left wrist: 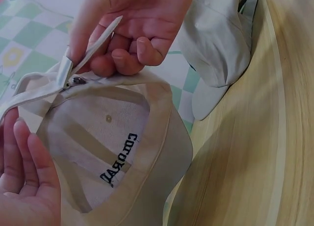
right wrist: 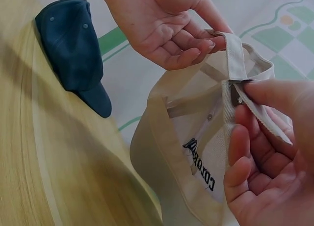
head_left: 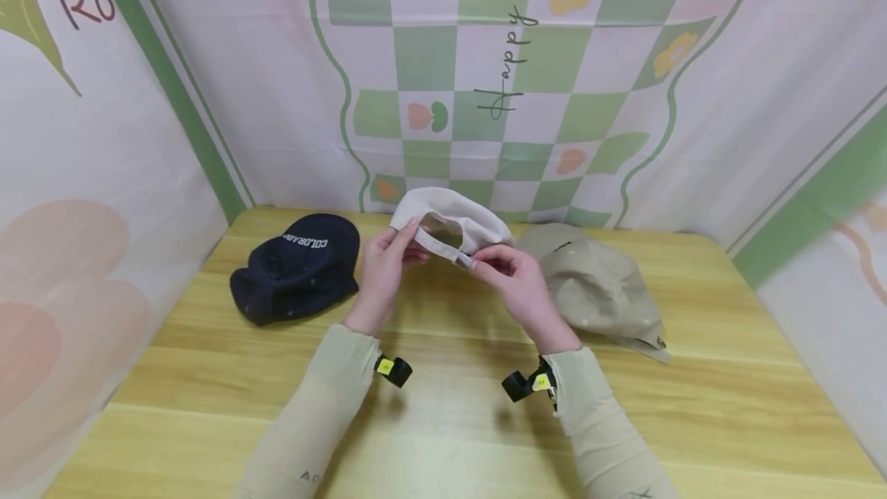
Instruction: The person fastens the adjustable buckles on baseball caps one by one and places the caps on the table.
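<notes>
A pale beige baseball cap [head_left: 443, 210] is held above the table, its rear opening and adjustable strap [head_left: 436, 245] facing me. My left hand [head_left: 381, 268] pinches the strap's left side between thumb and fingers. At the strap's other end my right hand [head_left: 520, 283] pinches the metal buckle [left wrist: 64, 71], from which a loose strap tail [left wrist: 100, 42] sticks out, as the left wrist view shows. Dark lettering [right wrist: 198, 164] shows through on the cap's inside in the right wrist view. The cap's brim is hidden in the head view.
A navy cap [head_left: 298, 272] with white lettering lies on the wooden table [head_left: 443, 437], left of my hands. On the right lies a khaki cap [head_left: 596, 283], close by my right hand. A patterned curtain [head_left: 485, 122] hangs behind the table's far edge.
</notes>
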Tool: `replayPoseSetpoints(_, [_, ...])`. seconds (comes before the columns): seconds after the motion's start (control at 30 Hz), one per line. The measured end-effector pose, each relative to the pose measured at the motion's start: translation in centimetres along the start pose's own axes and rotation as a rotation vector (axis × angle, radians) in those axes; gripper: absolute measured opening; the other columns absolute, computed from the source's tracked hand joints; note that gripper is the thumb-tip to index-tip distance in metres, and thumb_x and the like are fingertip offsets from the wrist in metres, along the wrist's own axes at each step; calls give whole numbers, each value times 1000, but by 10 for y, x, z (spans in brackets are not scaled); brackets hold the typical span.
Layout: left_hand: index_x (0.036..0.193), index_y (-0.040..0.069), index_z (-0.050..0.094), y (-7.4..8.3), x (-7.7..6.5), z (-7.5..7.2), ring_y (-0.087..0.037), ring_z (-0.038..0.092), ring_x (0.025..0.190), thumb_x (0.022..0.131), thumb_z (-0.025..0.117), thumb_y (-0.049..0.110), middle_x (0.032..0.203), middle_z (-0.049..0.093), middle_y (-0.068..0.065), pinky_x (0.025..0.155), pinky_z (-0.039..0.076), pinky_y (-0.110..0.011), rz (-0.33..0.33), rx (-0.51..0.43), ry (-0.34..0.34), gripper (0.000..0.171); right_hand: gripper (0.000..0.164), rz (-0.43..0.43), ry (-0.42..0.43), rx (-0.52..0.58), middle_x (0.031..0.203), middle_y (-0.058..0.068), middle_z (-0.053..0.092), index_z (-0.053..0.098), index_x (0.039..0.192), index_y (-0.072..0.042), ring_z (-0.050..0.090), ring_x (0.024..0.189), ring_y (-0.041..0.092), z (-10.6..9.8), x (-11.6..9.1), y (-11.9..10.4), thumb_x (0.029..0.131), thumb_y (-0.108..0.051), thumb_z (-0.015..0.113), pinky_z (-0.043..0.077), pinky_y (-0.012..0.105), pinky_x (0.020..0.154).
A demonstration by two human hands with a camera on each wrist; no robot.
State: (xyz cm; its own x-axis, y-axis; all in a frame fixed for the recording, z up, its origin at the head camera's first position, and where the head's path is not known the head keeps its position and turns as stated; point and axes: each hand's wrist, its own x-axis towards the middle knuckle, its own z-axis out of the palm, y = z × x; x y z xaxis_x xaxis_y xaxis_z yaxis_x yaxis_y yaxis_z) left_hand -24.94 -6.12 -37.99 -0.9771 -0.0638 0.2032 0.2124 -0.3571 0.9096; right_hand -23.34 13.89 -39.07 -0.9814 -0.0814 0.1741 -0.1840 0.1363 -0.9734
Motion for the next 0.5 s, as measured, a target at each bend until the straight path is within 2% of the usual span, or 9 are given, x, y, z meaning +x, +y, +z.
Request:
replayPoseSetpoints(0.1, [102,-13,68,0,0,0,-11,63,62,106,58,15,75,70,-3,64,55,-23,-11,-22,7,30,17,3,-23,6,96,15,71,67,104,8,67,90,20,1,0,-1,96,-6,71,54,27,81])
replayPoseSetpoints(0.23, [93,2,68,0,1,0,-11,62,59,106,56,16,70,67,-3,61,55,-23,-24,-55,26,23,16,8,-87,18,97,22,73,66,107,8,70,92,25,1,-1,-2,99,-6,68,54,30,87])
replayPoseSetpoints(0.33, [91,5,68,-1,2,0,-11,61,58,107,55,16,69,66,-3,60,54,-22,-30,-74,35,23,17,23,-113,4,94,17,73,67,107,8,70,90,25,2,-2,-4,97,-6,69,55,31,86])
replayPoseSetpoints(0.5, [93,3,67,-2,3,-1,-11,60,59,106,56,13,70,65,-3,60,53,-22,-41,-79,50,20,18,36,-122,-42,94,10,72,70,105,7,66,90,22,1,-4,-3,94,-7,73,55,27,79])
